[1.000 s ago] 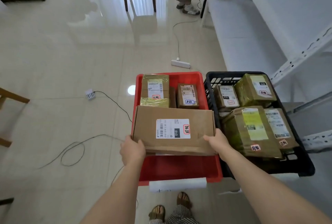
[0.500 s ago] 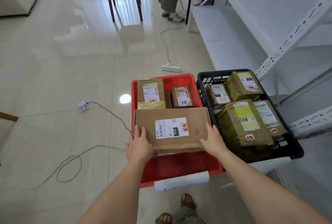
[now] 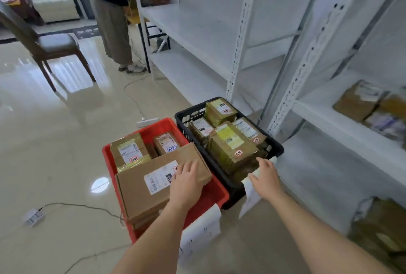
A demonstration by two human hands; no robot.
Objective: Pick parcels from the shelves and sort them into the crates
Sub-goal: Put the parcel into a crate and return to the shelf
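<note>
Over red crate (image 3: 222, 194), left hand (image 3: 186, 182) flat on parcel (image 3: 140, 192)

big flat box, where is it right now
In the head view the big flat box lies in the red crate, low and left of the black crate, with the left hand on it.

Matt cardboard box (image 3: 158, 183) – red plastic crate (image 3: 216, 192) – glossy tiled floor (image 3: 55, 141) – white perforated metal shelving (image 3: 239, 38).
</note>
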